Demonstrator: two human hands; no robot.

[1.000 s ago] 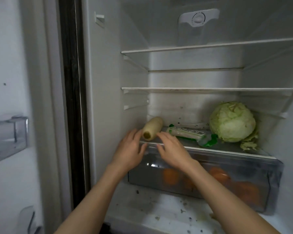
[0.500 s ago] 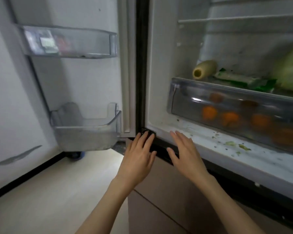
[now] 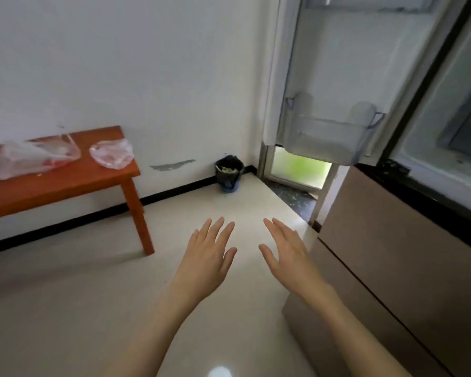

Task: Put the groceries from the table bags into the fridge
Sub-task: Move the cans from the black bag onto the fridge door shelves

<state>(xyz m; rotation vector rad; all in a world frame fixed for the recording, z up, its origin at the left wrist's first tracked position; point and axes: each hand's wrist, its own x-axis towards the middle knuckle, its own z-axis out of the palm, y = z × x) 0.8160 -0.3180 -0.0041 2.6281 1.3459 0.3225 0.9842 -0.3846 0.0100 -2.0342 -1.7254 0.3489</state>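
1. Presently, both hands are free and hold nothing: the left hand and the right hand hover side by side over the pale floor, fingers straight and spread, palms down, a clear gap between them.

2. The task's things, two thin plastic bags, lie on the red wooden tabletop against the wall, well apart from the hands. The larger bag is slumped flat with something red showing through. The smaller bag sits near the tabletop's right end, close to the edge, crumpled, with pinkish contents. What each holds cannot be made out.

3. The fridge door stands open at the right, its clear door bin showing nothing inside.

4. Risks, as judged from this position:
   - The film of both bags looks slack and slippery. A grab at one fold could let the contents roll out, and the smaller bag could be nudged off the tabletop's end.
   - The open door juts into the walking path between tabletop and fridge. A laden return could clip the door bin.
   - The door left open through the trip lets the cold out.
   - Dark debris lies on the floor by the fridge foot, near a small bin in the corner, and the floor looks glossy. Footing there deserves care.
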